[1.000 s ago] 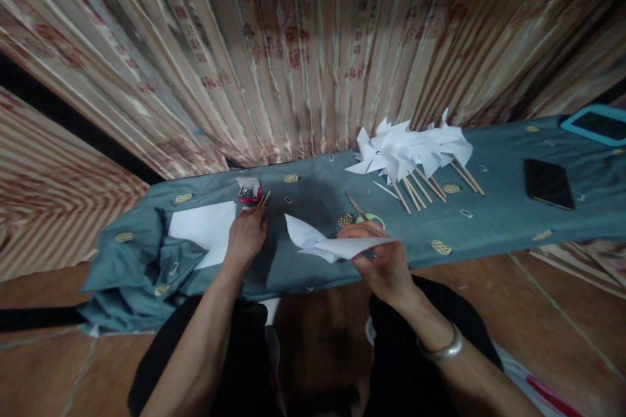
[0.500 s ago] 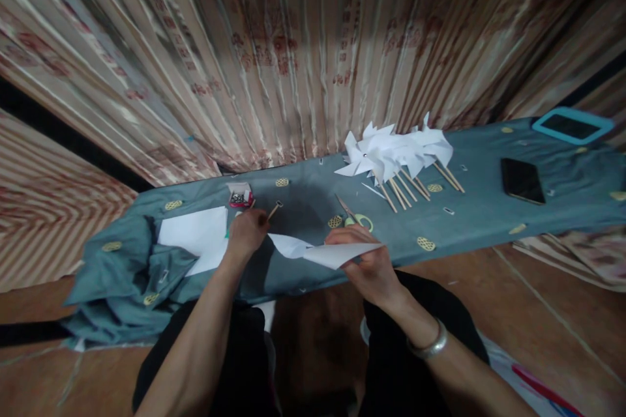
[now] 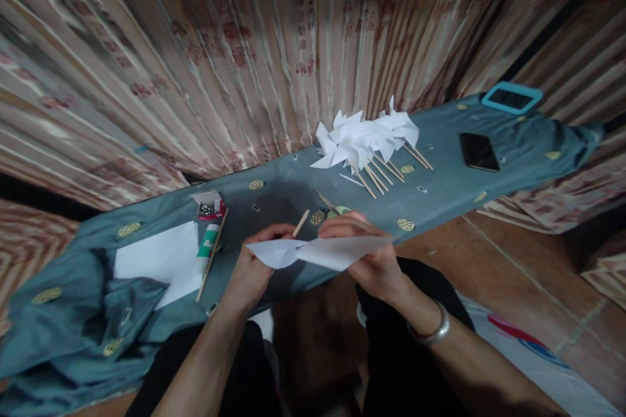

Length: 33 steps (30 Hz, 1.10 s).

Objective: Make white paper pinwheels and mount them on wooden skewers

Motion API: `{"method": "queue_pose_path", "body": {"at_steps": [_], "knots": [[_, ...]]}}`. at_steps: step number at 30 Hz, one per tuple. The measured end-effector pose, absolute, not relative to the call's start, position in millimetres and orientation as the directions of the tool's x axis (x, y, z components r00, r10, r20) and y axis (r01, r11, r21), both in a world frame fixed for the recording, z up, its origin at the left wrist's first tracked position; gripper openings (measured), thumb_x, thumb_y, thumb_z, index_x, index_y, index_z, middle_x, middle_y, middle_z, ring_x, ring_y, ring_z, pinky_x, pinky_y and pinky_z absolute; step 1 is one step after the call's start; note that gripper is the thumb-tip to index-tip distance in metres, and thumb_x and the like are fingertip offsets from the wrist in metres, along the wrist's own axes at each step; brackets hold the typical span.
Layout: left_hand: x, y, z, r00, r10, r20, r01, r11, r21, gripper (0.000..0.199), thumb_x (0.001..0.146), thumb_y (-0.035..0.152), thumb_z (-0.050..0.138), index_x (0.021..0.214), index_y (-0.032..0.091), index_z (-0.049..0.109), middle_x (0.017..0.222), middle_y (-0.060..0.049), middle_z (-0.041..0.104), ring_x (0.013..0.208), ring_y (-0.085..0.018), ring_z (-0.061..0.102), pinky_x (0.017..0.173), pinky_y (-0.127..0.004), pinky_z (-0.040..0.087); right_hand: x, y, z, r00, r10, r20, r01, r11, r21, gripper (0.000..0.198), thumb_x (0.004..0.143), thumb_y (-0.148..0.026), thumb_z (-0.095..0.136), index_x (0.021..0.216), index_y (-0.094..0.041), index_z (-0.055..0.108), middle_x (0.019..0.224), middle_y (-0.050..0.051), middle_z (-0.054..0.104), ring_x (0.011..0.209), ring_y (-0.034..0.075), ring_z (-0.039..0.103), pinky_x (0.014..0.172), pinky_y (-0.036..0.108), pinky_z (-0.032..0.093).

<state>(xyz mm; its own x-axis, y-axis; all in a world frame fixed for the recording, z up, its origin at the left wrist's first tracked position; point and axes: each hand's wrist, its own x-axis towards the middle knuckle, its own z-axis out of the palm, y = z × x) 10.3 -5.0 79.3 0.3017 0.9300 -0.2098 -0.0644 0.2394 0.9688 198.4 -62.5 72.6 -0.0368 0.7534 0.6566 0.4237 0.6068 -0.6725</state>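
You are facing a striped curtain (image 3: 274,45) that is hanging in folds and showing red marks. Black bars (image 3: 562,19) are slanting at both sides. Before you, a long table (image 3: 435,205) is wearing a blue-green cloth (image 3: 283,182), which is bunching up on your left. Brown tiles are covering the floor (image 3: 528,260). Dim light is falling.

Likely home room; patterned curtains (image 3: 264,45); cloth-covered table (image 3: 445,172); tiled floor (image 3: 518,280)

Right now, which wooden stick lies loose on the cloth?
The loose stick alongside the green glue tube; the others extend from the pinwheels, except the held stick in the left hand.
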Motion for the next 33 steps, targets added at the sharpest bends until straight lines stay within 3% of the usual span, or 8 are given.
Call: {"method": "queue_pose_path", "body": {"at_steps": [6,15,26,33], "knots": [[9,-10,79,0.332,0.908,-0.256,-0.065,0.292,0.954,0.024,0.057,0.034,0.082,0.071,0.017,0.074,0.067,-0.002,0.067,0.057,-0.012,0.055,0.055,-0.022,0.042,193,-66,78,0.006,0.766,0.643,0.398,0.588,-0.704,0.017,0.086,-0.016,0.059,0.098,-0.026,0.067,0.095,0.004,0.074,0.091,0.022,0.069,0.086,0.041,0.05],[-2,-11,70,0.452,0.888,-0.086,0.068,0.062,0.996,0.017,0.071,0.036,0.071,0.079,0.022,0.077,0.088,-0.006,0.075,0.083,-0.025,0.067,0.078,-0.033,0.052,192,-66,80,0.017,0.751,0.66,0.398,0.601,-0.694,0.022,0.084,-0.01,0.062,0.099,-0.026,0.067,0.095,0.003,0.073,0.092,0.02,0.068,0.085,0.039,0.05],[-1,-13,70,0.468,0.882,-0.051,0.12,-0.006,0.993,0.019,0.074,0.038,0.067,0.075,0.021,0.076,0.079,-0.007,0.072,0.078,-0.026,0.066,0.074,-0.035,0.054,193,-65,86,0.012,0.75,0.661,0.417,0.597,-0.685,0.02,0.085,-0.012,0.058,0.097,-0.026,0.068,0.092,0.003,0.075,0.089,0.021,0.069,0.085,0.04,0.052],[3,-15,79,0.377,0.922,-0.086,0.147,0.032,0.989,0.017,0.067,0.037,0.071,0.07,0.021,0.075,0.073,-0.005,0.072,0.072,-0.023,0.065,0.07,-0.033,0.054,192,-65,86,0.014,0.757,0.653,0.39,0.598,-0.701,0.018,0.085,-0.011,0.061,0.096,-0.024,0.068,0.091,0.004,0.074,0.089,0.02,0.069,0.084,0.039,0.052]]}}
